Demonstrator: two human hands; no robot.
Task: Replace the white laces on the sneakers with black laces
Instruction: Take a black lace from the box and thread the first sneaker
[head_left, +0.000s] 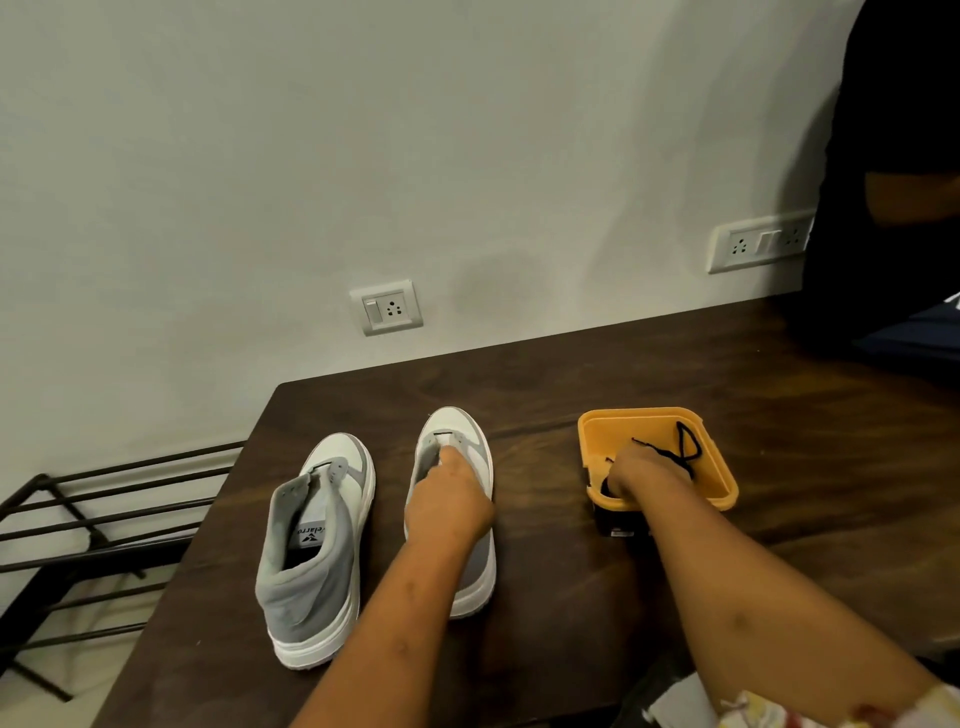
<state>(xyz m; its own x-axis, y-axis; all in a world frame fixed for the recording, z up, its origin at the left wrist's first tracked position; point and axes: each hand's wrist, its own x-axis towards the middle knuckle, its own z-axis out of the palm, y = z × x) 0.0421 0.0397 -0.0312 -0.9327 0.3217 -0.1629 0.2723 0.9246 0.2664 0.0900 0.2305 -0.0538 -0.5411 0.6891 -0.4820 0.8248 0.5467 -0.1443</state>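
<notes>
Two grey-and-white sneakers stand side by side on the dark wooden table, toes toward the wall. The left sneaker has no lace that I can see. My left hand rests on the tongue of the right sneaker, fingers curled down onto it. My right hand reaches into an orange plastic container and grips a black lace, which trails out in a loop toward the container's far side. No white lace is in view.
A black metal rack stands on the floor left of the table. Wall sockets sit above the table's far edge. Another person in dark clothes is at the back right. Patterned cloth lies at the near right.
</notes>
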